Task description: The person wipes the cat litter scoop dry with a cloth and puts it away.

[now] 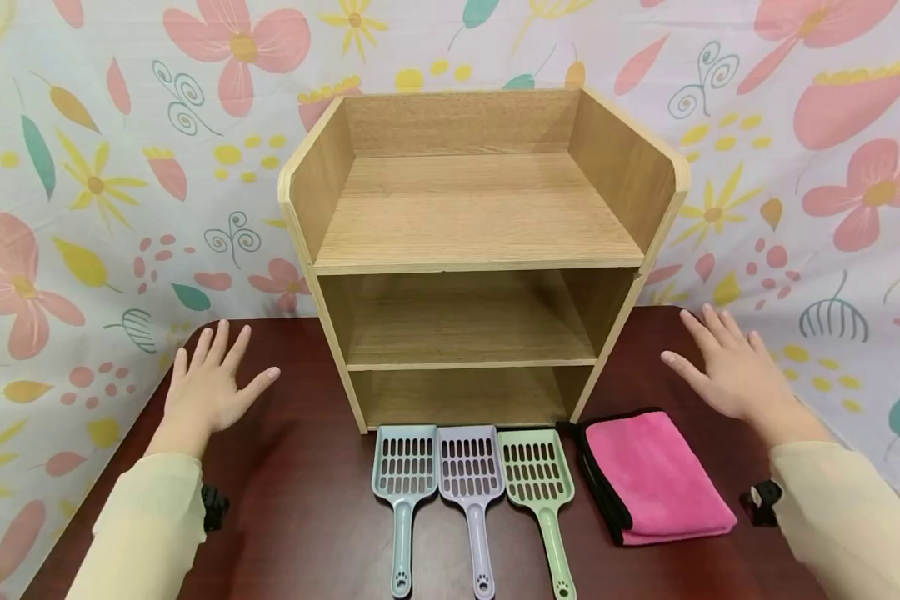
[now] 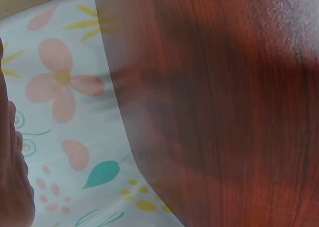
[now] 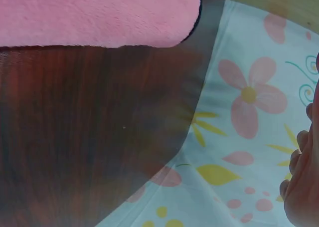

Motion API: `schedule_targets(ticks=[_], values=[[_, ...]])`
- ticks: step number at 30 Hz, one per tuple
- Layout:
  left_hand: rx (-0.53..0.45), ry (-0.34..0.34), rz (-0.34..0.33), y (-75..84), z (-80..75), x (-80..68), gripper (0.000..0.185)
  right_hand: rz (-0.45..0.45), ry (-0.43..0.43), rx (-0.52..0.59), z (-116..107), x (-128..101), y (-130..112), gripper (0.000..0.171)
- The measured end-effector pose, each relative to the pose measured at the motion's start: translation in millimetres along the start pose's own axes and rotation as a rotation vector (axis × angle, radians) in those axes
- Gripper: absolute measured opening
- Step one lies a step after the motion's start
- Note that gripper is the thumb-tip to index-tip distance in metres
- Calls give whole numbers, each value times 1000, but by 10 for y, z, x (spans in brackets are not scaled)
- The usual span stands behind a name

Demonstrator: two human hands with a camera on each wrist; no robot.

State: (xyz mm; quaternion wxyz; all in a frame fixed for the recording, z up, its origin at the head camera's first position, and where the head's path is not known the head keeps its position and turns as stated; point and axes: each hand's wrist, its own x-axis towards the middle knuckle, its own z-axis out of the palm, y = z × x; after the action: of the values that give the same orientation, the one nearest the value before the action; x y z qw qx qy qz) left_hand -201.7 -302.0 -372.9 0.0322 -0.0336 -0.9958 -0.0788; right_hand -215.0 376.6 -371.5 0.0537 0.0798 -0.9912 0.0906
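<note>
My left hand (image 1: 208,387) hovers over the left side of the table, fingers spread and holding nothing. On the other side, my right hand (image 1: 735,375) is held out the same way, nearest to a folded pink cloth (image 1: 652,475) with black edging. Between the hands lie three slotted litter scoops in a row: a blue one (image 1: 403,467), a lavender one (image 1: 472,467) and a green one (image 1: 537,471). Their handles point toward me. The left wrist view shows the edge of the left hand (image 2: 15,177); the right wrist view shows part of the right hand (image 3: 301,182).
A wooden shelf unit (image 1: 480,212) with a raised rim stands behind the scoops, its shelves bare. The dark red-brown table (image 1: 307,517) has rounded back corners. Flower-printed fabric (image 1: 90,250) hangs behind and along both sides.
</note>
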Motion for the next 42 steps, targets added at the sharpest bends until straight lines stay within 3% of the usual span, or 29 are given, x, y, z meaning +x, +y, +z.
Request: schedule_targets(ticks=[18,27,33,42], values=[[-91,-14,-34,171,229,-220,95,-45,24,216,268,-408,-150,76],[-48,44,-56,406,311,-349,98,-40,-9,228,371,-539,-212,77],[-18,99,-28,600,406,-440,92,-44,-1,221,431,-597,-193,75],[-112,124,-54,819,471,-570,79,1,-22,255,505,-613,-215,66]])
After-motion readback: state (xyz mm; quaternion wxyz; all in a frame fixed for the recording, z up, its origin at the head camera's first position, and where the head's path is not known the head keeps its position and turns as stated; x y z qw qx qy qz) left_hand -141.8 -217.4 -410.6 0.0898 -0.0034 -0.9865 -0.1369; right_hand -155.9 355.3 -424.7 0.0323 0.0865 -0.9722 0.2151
